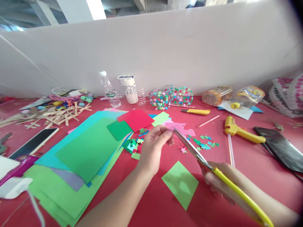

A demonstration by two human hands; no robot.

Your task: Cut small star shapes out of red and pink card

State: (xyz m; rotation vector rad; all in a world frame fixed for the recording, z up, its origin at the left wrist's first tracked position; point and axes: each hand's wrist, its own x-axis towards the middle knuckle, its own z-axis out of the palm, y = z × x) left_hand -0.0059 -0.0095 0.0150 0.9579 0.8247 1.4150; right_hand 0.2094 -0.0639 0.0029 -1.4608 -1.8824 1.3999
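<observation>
My right hand [220, 178] grips yellow-handled scissors [193, 149], the blades pointing up and left. At their tips my left hand [153, 146] is closed in a pinch; whatever is between thumb and forefinger is too small or hidden to make out. A light green paper square [181, 186] with faint marks lies below the hands, partly in shadow. Behind my left hand are paper scraps with star shapes cut out [132, 146]. Small cut stars [204, 143] in green, blue and pink are scattered beyond the blades, near a pink paper piece [177, 126].
Coloured sheets [90, 148] are stacked at left, beside a phone [35, 142] and wooden sticks [63, 116]. Along the back stand a bottle [111, 94], a cup [129, 90] and star-filled plastic containers [170, 97]. A yellow cutter [196, 111] and glue gun [241, 130] lie right.
</observation>
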